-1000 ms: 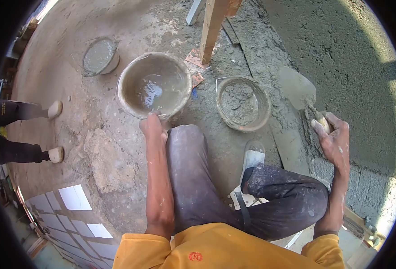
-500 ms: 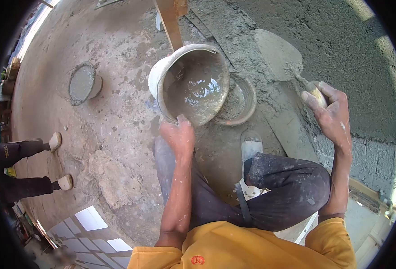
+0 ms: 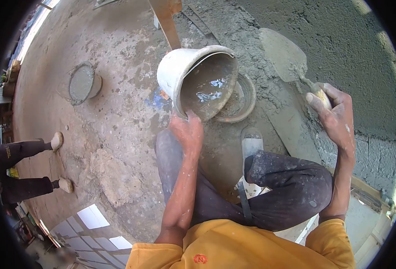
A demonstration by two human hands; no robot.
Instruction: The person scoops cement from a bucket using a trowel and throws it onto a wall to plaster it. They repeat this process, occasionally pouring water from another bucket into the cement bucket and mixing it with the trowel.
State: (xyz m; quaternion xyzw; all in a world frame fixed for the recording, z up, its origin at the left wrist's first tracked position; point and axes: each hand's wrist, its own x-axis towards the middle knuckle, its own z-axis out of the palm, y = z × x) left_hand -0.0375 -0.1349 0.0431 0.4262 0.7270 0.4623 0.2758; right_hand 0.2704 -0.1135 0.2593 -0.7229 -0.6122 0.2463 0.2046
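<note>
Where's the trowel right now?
In the head view's upper right: the right hand holds the trowel by its handle, blade raised beside the grey plastered wall, right of the tilted white bucket.

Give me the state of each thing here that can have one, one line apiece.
bucket, tilted toward the pan, a little water inside, rim gripped by the left hand
pan, upright on the ground, partly hidden by the bucket
trowel, held in the right hand, blade raised, smeared with mortar
tub, upright, filled with grey mix
wall, plastered above, bare blocks below
</note>
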